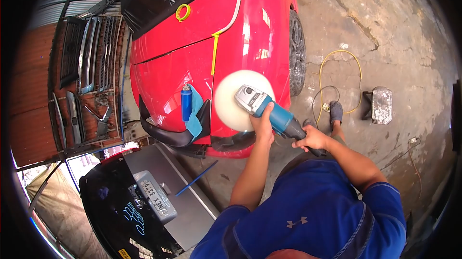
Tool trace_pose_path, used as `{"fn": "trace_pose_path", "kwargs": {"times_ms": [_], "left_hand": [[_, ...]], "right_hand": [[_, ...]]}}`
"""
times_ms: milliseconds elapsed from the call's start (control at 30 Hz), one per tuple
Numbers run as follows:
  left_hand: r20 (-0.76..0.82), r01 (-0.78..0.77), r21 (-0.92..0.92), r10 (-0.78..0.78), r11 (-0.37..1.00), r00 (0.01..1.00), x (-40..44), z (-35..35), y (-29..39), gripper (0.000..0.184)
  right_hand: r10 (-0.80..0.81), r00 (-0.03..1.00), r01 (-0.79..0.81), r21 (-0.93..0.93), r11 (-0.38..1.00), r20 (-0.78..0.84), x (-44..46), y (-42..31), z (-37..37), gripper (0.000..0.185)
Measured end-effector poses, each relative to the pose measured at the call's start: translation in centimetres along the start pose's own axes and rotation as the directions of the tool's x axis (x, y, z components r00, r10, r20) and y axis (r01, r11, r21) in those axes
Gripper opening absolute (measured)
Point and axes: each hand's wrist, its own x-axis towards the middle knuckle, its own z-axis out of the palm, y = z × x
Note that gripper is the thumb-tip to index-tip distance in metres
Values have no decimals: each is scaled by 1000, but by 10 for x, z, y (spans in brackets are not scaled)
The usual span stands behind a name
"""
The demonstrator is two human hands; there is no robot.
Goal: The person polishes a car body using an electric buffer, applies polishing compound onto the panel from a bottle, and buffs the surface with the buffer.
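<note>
Holding a blue angle polisher, the left hand is wrapped about its front, and the right hand about its rear handle. Its white pad is at the near right corner of the red car, seemingly touching. Leftward are a blue bottle and cloth.

License plate on the gray-and-black car, near left: NEX 3179, last digit less sure. Blue handwriting on that car's dark glass, not legible. Yellow sticker on same glass, nearest edge: characters too small. Blue shirt, near right: small pale logo, no letters.
</note>
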Motion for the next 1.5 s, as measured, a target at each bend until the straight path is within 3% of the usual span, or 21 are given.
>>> {"fn": "trace_pose_path", "kwargs": {"times_ms": [433, 633, 833, 933, 1033, 1133, 1233, 1367, 1500], "left_hand": [[-79, -39, -52, 35, 998, 996, -24, -42, -34, 49], [-111, -22, -101, 10, 995, 994, -37, -70, -57, 50], [-166, 2, -210, -38, 978, 985, -59, -102, -83, 50], [-79, 68, -318, -99, 946, 992, -64, -126, -101, 52], [23, 124, -363, -124, 924, 992, -73, -127, -98, 54], [59, 161, -406, -150, 899, 987, -76, -117, -94, 50], [221, 235, -349, -164, 907, 961, -70, -100, -92, 54], [148, 211, -312, -172, 926, 974, -50, -46, -89, 52], [176, 244, -295, -198, 924, 964, -25, -12, -95, 60]], "right_hand": [[48, 999, -44, -160, 986, 23, 4, 37, 20, 34], [100, 995, -97, -397, 912, -14, -12, 18, 30, 40], [81, 995, -41, -509, 860, 55, -5, 33, 34, 46], [36, 995, 26, -585, 811, 94, 2, 46, 34, 52], [-130, 988, 150, -658, 738, 80, 4, 56, 35, 58], [-87, 993, 116, -686, 718, 77, 1, 57, 28, 61], [-105, 994, 91, -728, 679, 26, -9, 57, 11, 62], [-212, 972, 100, -647, 756, -97, -17, 66, -25, 66], [-90, 977, -14, -476, 879, -194, -34, 45, -49, 51]]}}
